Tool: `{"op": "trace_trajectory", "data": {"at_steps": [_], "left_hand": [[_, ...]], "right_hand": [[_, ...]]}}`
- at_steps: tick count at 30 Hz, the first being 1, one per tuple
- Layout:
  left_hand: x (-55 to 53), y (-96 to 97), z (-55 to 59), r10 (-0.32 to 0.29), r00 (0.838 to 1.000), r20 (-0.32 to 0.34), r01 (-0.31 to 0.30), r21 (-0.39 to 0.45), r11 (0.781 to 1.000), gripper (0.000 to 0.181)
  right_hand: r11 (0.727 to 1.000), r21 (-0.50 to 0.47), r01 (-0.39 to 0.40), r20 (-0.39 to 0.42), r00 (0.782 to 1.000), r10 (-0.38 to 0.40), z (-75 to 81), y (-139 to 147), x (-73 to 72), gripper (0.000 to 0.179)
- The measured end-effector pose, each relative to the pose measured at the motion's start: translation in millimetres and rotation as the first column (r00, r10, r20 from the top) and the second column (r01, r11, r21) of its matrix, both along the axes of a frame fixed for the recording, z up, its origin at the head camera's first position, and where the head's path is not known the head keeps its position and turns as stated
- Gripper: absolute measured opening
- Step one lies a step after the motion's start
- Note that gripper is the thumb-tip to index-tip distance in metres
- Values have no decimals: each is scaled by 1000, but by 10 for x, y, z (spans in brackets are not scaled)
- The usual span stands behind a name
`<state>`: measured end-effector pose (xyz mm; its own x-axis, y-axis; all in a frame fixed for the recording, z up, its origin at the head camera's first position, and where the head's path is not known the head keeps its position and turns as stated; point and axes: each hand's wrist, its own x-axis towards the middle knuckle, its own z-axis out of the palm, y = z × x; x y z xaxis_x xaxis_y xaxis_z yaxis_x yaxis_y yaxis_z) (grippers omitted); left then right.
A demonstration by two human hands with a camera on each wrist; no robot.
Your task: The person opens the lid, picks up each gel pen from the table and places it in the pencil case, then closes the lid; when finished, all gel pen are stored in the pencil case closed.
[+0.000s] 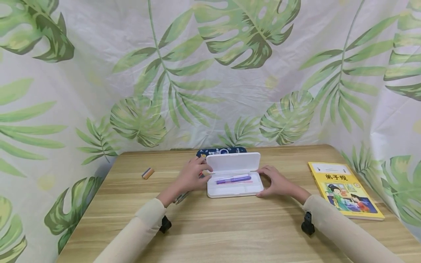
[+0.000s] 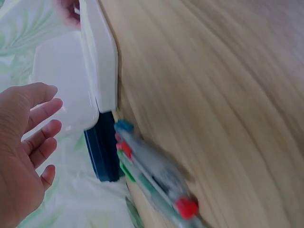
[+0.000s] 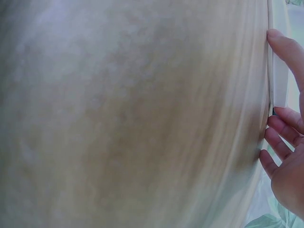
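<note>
A white pencil case [image 1: 218, 191] lies on the table with its lid [image 1: 233, 162] raised toward the back. Inside it is a purple pen [image 1: 227, 180], beside a thin pink stick-like item. My right hand [image 1: 277, 182] holds the case's right end, thumb at the front corner and fingers at the back; the thumb [image 3: 280, 40] presses the side in the right wrist view. At the left end is my left hand [image 1: 194, 175], its fingers loosely bent and apart from the lid in the left wrist view. Several pens [image 2: 161, 168] lie on the table below that hand, partly hidden in the head view.
Behind the raised lid is a dark blue printed case [image 1: 241, 149]. A small orange and blue block [image 1: 148, 173] sits on the left of the table. To the right lies a yellow book [image 1: 345, 190]. A leaf-print cloth [image 1: 184, 73] hangs behind the table's back edge.
</note>
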<state>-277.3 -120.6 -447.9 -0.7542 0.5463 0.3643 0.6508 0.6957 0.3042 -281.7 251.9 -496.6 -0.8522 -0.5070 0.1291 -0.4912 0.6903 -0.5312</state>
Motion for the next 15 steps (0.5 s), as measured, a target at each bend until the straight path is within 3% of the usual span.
{"op": "trace_trajectory", "data": {"at_steps": [7,15], "left_hand": [[16,-241,5,26,998,57,-29,58,998,21],[-22,-460,-62,37,994,102,-42,47,998,25]], "right_hand": [[1000,1,2,-2,1000,-2,-2,-4,2,87],[1000,7,-3,4,1000,3,1,-6,5,87]]}}
